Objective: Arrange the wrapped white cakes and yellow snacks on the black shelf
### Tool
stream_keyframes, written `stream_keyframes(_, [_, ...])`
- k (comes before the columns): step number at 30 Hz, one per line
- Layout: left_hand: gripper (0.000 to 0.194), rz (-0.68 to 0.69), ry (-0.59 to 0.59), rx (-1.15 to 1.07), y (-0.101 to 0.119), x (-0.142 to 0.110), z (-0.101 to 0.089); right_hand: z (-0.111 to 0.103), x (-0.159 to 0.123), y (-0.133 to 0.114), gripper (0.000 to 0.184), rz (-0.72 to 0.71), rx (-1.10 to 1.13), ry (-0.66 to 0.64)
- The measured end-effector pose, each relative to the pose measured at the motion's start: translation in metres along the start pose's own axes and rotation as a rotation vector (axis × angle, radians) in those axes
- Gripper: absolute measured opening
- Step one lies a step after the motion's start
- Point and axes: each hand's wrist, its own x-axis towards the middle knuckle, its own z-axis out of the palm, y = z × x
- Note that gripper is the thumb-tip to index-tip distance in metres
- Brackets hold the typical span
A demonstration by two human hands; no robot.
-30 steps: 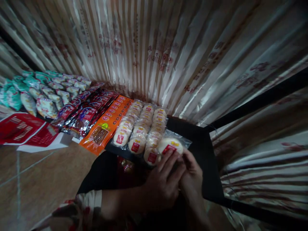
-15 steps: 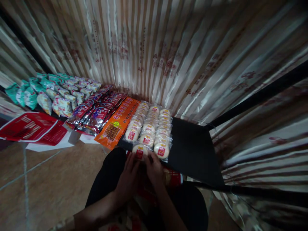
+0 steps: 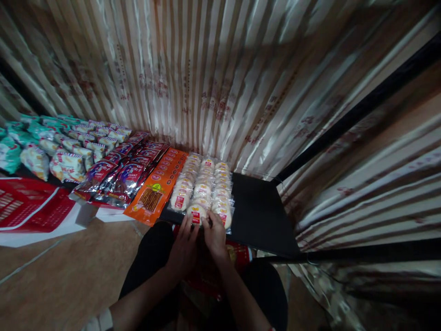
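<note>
A round white rice cracker in a clear wrapper with a red label (image 3: 196, 209) is at the front of the middle row on the shelf. My left hand (image 3: 184, 243) grips its lower left edge with closed fingers. My right hand (image 3: 215, 234) pinches its right side. Behind it, wrapped crackers (image 3: 203, 186) lie overlapping in three rows. An orange snack packet (image 3: 151, 195) lies flat to the left of the rows.
Dark red packets (image 3: 129, 177), white packets (image 3: 69, 165) and green packets (image 3: 9, 155) fill the shelf's left part. Its black surface (image 3: 258, 211) shows at right. A red-and-white bag (image 3: 31, 202) is at lower left. Black frame poles (image 3: 358, 117) and a striped curtain (image 3: 206, 59) stand behind.
The wrapped cracker in my hands has moved back from the shelf's front edge onto the middle row, over the cracker behind it. The camera view has turned slightly right.
</note>
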Motion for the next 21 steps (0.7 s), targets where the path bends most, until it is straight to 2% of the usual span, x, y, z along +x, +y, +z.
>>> stream_keyframes(7, [0.056, -0.004, -0.004, 0.065, -0.003, 0.002, 0.019, 0.007, -0.003, 0.006, 0.034, -0.115, -0.076, 0.056])
stream_keyframes(12, [0.057, 0.008, -0.032, 0.053, -0.005, 0.001, 0.020, 0.010, -0.014, 0.013, 0.038, -0.213, -0.133, 0.113])
stream_keyframes(17, [0.050, 0.027, -0.066, 0.041, -0.008, 0.000, 0.017, -0.004, -0.018, 0.023, 0.039, -0.349, -0.262, 0.234])
stream_keyframes(21, [0.049, 0.017, -0.083, 0.079, -0.008, 0.001, 0.016, -0.018, -0.009, 0.035, 0.042, -0.305, -0.419, 0.284])
